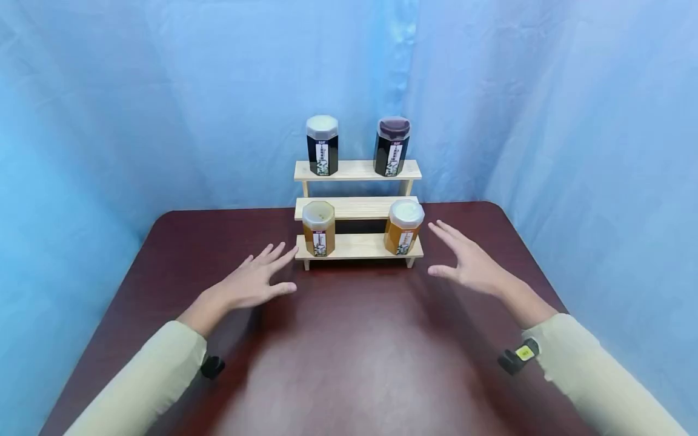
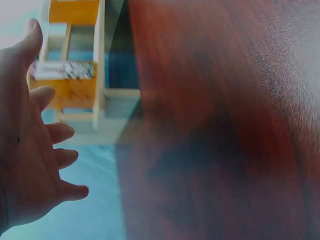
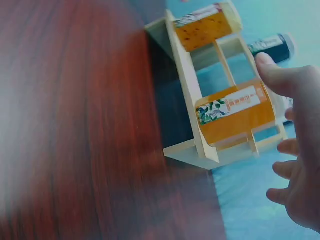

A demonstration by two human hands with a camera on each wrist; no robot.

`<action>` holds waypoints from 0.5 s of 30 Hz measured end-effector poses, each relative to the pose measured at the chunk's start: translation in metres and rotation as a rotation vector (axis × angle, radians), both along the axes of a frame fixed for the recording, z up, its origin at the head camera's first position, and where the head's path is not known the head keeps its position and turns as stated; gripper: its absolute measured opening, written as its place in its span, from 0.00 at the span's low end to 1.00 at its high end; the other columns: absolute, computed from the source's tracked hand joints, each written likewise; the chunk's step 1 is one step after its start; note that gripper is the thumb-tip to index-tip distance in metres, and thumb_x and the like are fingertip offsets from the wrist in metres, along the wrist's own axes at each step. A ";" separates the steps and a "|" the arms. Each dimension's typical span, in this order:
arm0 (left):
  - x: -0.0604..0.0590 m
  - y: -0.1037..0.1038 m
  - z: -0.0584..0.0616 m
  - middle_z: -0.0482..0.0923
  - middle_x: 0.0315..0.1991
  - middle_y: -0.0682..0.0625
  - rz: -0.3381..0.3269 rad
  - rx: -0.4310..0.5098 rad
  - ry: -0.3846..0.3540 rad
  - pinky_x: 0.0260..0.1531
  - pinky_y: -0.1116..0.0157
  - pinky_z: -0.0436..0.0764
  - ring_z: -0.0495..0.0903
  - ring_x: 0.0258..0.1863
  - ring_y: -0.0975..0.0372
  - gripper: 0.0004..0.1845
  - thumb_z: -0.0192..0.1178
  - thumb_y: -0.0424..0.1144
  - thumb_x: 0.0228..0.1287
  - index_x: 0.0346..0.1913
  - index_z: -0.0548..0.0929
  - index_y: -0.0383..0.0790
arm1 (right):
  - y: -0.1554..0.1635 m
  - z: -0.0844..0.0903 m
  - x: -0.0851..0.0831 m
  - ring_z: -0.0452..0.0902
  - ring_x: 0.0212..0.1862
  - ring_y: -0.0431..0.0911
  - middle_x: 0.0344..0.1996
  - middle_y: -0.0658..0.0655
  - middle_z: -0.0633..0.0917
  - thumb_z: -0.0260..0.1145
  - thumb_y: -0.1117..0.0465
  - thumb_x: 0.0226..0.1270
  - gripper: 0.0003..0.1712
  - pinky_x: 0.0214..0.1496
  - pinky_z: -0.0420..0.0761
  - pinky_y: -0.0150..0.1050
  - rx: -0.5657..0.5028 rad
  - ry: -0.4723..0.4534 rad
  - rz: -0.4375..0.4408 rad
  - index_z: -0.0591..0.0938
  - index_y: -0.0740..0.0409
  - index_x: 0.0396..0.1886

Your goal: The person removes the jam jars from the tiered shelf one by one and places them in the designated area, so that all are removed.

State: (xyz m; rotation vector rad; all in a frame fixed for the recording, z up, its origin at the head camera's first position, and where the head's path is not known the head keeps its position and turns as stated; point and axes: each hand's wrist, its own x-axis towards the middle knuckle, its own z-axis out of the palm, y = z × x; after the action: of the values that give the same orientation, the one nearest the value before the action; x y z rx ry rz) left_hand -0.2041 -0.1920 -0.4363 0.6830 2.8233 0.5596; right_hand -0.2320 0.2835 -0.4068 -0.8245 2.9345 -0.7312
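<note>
— Neither hand grips anything: the left hand (image 1: 255, 282) and the right hand (image 1: 470, 261) both hover over the table (image 1: 349, 357) with fingers spread and straight, palms down.

— What are they nearest to?

— The wooden stepped rack (image 1: 357, 209) at the far middle of the table. On its bottom step, the left amber jar (image 1: 319, 228) stands just beyond the left fingertips, and the right amber jar (image 1: 404, 227) sits just beside the right fingers. Not touching, as far as the head view shows.

— And higher up?

— Two dark jars, one with a pale lid (image 1: 322, 145), one with a dark lid (image 1: 391, 146), upright on the top step, well apart from both hands.

— So which step is this?

— A reach, I'd judge, before any contact. Closing round an amber jar would call for fingers curling about its sides without nudging the rack.
</note>
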 end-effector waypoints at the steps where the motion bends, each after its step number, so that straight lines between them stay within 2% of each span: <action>1: -0.004 0.000 -0.005 0.45 0.81 0.39 0.020 0.044 -0.035 0.68 0.33 0.47 0.42 0.78 0.41 0.48 0.48 0.73 0.67 0.82 0.49 0.54 | 0.001 -0.002 -0.003 0.49 0.78 0.62 0.79 0.63 0.54 0.73 0.48 0.65 0.54 0.71 0.56 0.66 -0.046 -0.014 -0.019 0.54 0.51 0.82; 3: -0.014 0.001 -0.015 0.43 0.81 0.38 0.050 0.134 -0.095 0.69 0.36 0.47 0.41 0.78 0.40 0.48 0.49 0.71 0.69 0.83 0.46 0.52 | 0.004 -0.008 -0.009 0.52 0.77 0.63 0.78 0.64 0.57 0.72 0.51 0.67 0.52 0.70 0.57 0.66 -0.126 -0.050 -0.054 0.54 0.54 0.82; 6: -0.030 0.005 -0.029 0.43 0.81 0.41 0.088 0.270 -0.146 0.71 0.40 0.50 0.44 0.78 0.43 0.47 0.49 0.68 0.72 0.83 0.43 0.52 | 0.005 -0.016 -0.019 0.54 0.75 0.65 0.77 0.65 0.59 0.69 0.56 0.70 0.48 0.69 0.59 0.66 -0.279 -0.117 -0.097 0.54 0.57 0.82; 10: -0.049 0.013 -0.043 0.46 0.81 0.43 0.151 0.404 -0.153 0.71 0.43 0.54 0.51 0.77 0.46 0.44 0.52 0.61 0.75 0.83 0.44 0.50 | -0.001 -0.026 -0.033 0.57 0.74 0.66 0.75 0.69 0.62 0.67 0.63 0.71 0.44 0.69 0.61 0.64 -0.535 -0.176 -0.099 0.56 0.62 0.80; 13: -0.058 0.019 -0.050 0.50 0.80 0.42 0.186 0.491 -0.164 0.71 0.44 0.54 0.51 0.77 0.47 0.42 0.52 0.57 0.76 0.82 0.46 0.48 | -0.007 -0.033 -0.041 0.60 0.72 0.68 0.73 0.72 0.64 0.65 0.67 0.72 0.41 0.67 0.70 0.47 -0.675 -0.212 -0.087 0.57 0.67 0.78; 15: -0.064 0.022 -0.055 0.51 0.79 0.42 0.203 0.550 -0.170 0.72 0.45 0.53 0.50 0.78 0.48 0.40 0.51 0.56 0.78 0.82 0.47 0.48 | -0.012 -0.037 -0.045 0.62 0.71 0.69 0.71 0.73 0.66 0.64 0.67 0.72 0.40 0.62 0.74 0.35 -0.721 -0.225 -0.093 0.57 0.68 0.78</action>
State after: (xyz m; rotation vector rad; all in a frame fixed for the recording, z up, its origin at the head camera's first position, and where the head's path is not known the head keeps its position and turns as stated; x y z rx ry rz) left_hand -0.2677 -0.1704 -0.4913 0.3967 2.5951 1.3878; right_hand -0.2769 0.2712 -0.4441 -0.5565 2.5040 -1.8037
